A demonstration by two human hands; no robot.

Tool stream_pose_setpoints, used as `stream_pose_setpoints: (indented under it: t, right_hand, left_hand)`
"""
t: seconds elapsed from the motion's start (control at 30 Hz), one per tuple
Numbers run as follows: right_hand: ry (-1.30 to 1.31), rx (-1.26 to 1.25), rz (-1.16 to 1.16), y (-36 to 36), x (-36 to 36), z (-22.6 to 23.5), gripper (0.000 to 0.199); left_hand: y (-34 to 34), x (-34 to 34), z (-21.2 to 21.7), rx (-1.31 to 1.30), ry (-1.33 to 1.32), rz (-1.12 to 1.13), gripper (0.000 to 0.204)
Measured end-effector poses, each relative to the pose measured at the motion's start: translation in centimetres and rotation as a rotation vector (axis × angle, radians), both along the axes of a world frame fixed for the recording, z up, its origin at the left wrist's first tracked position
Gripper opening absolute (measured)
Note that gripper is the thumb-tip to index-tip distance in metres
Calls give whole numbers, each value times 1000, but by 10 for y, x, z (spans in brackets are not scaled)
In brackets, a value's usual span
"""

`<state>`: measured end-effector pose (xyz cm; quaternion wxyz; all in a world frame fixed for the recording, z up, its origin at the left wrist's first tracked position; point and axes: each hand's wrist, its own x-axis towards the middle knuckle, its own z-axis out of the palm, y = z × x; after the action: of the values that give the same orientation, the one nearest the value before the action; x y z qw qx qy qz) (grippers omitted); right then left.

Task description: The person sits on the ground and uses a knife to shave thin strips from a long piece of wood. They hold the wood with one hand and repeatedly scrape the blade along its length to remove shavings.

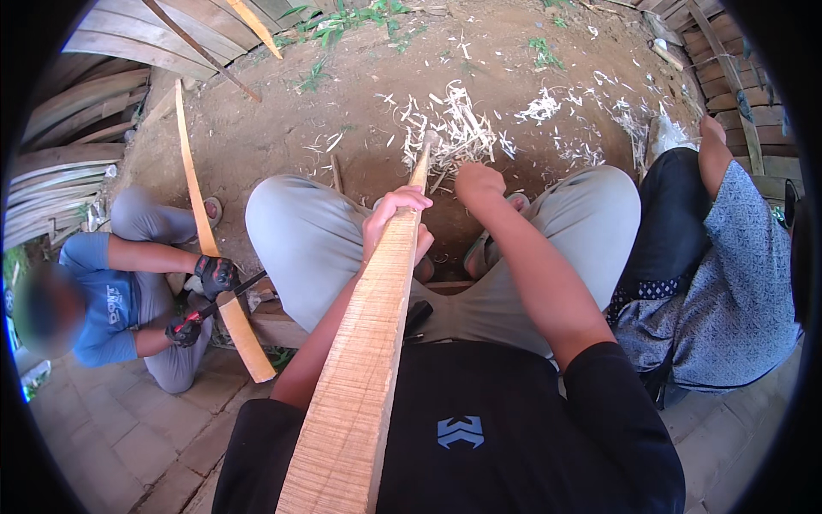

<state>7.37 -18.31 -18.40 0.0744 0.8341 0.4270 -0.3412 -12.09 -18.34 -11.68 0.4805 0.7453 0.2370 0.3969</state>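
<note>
— Where's the plank right now?

— The long pale wooden plank (368, 343) runs up the middle of the view, wide end by the chest, narrow tip down on the dirt ground (342, 103) among the wood shavings (458, 128). The left hand (394, 224) is wrapped around it about two-thirds of the way up, fingers curled over the top face, a closed grip.

— And the right hand?

— The right hand (479, 184) sits just right of the plank's thin end, balled into a fist. Whether it's gripping anything, I can't tell; the knuckles hide it.

— What's around them?

— The person sits with grey-trousered knees either side of the plank. On the left, a crouching co-worker in a blue shirt and dark gloves (216, 276) works a curved wooden strip (214, 248) with a red-handled tool (214, 307). On the right, another person in a patterned blue garment (736, 283). Stacked boards (77, 111) line the upper left, brick paving (111, 437) below.
</note>
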Motion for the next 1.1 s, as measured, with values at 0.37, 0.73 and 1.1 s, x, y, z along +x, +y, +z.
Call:
stream_pose_setpoints:
  t: [0.37,0.73,1.1]
  right_hand:
    - [128,49,0,-18,9,65,33]
    - [128,150,-14,-49,-14,99,37]
    - [39,191,-52,-24,-44,51,24]
  left_hand:
    - [-4,2,-5,-29,-15,114,39]
    - [-4,3,-2,-15,12,92,39]
    - [-1,4,-1,-7,26,90,38]
